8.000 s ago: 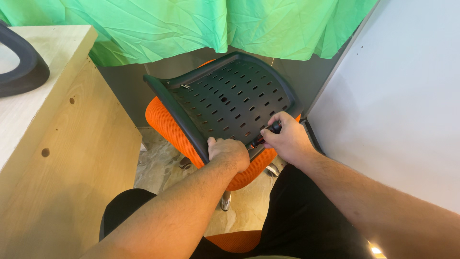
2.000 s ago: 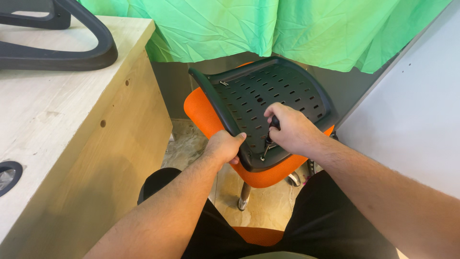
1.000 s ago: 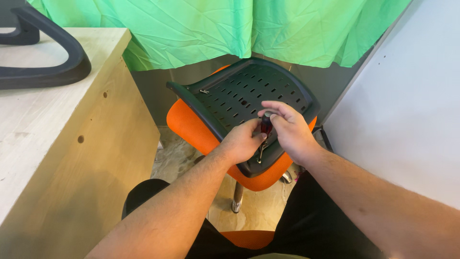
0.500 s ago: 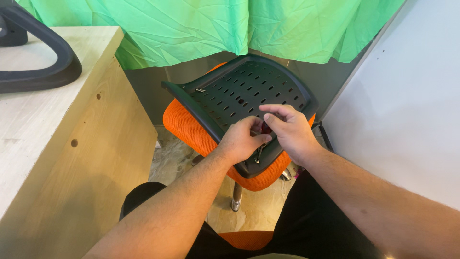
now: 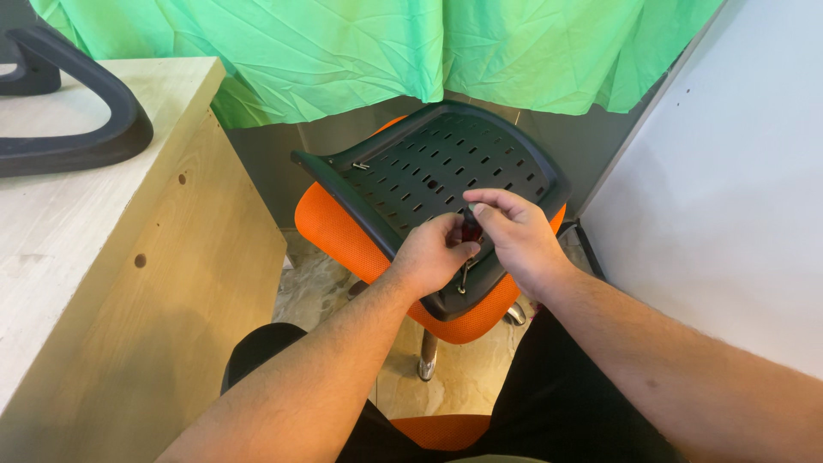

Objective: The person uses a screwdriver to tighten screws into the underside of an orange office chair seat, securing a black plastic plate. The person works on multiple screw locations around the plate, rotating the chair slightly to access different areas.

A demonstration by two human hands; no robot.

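A black perforated plastic chair seat panel [image 5: 429, 167] lies tilted on an orange mesh chair seat [image 5: 339, 231]. Both hands meet at its near edge. My left hand [image 5: 433, 257] pinches a small dark part together with my right hand [image 5: 514, 231], whose thumb and forefinger close on it. A thin metal tool or key [image 5: 463, 279] hangs just below the fingers. What exactly the fingers grip is mostly hidden.
A light wooden desk [image 5: 111, 257] stands at the left with a black curved chair armrest [image 5: 86, 137] on top. A green cloth [image 5: 386, 51] hangs behind. A white panel [image 5: 737, 189] rises at the right. The chair's metal post [image 5: 426, 356] stands over a tiled floor.
Over the last seconds my left hand moved from the panel's edge over to my right hand, and both now pinch the same small part. The view shifted slightly.
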